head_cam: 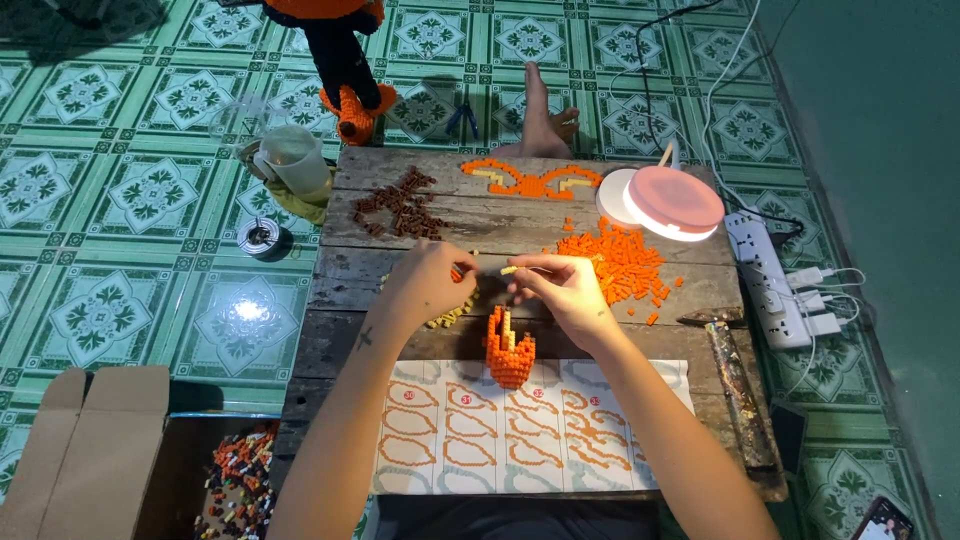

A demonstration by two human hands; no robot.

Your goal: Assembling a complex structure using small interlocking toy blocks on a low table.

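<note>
just below right hand (562, 290): orange brick model (510, 350), untouched.

A round pink lamp (672, 200) glows at the wooden bench's (700, 290) far right corner, a white power strip (768, 280) just beside it on the green patterned floor tiles (100, 200). A clear plastic jug (296, 158) stands off the far left corner, near a small metal tin (260, 237). An open cardboard box (90, 440) holds mixed bricks.

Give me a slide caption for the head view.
Two hands join small bricks above an orange model.
</note>
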